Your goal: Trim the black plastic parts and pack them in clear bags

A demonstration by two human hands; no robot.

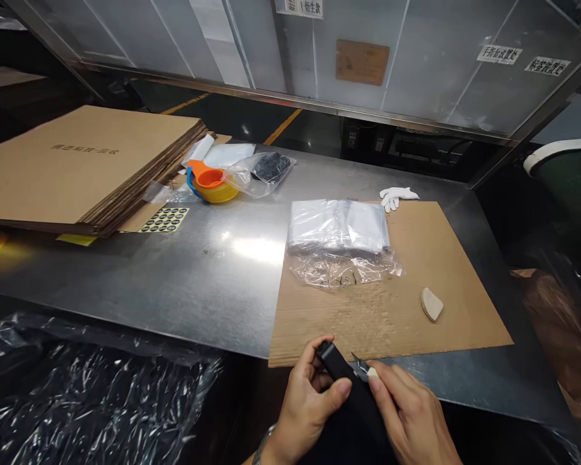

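At the table's front edge my left hand [312, 394] grips a long black part [339, 365], its thumb on the side and fingers round the top end. My right hand [409, 407] pinches a small knife [359, 367] with a pointed metal blade and a pale piece near the fingertips. The blade lies close beside the black part; whether they touch is hard to tell. Beyond both hands lies a brown cardboard sheet [416, 258]. On it are a clear bag of white plastic sleeves [339, 226] and a beige wedge-shaped piece [432, 304].
The metal table [213, 278] holds a stack of flat cardboard [87, 161] at left, a sticker sheet [165, 219], yellow and orange tape rings [215, 187], a bag with black material [271, 168] and a white glove [397, 197]. Black plastic film [91, 394] lies lower left.
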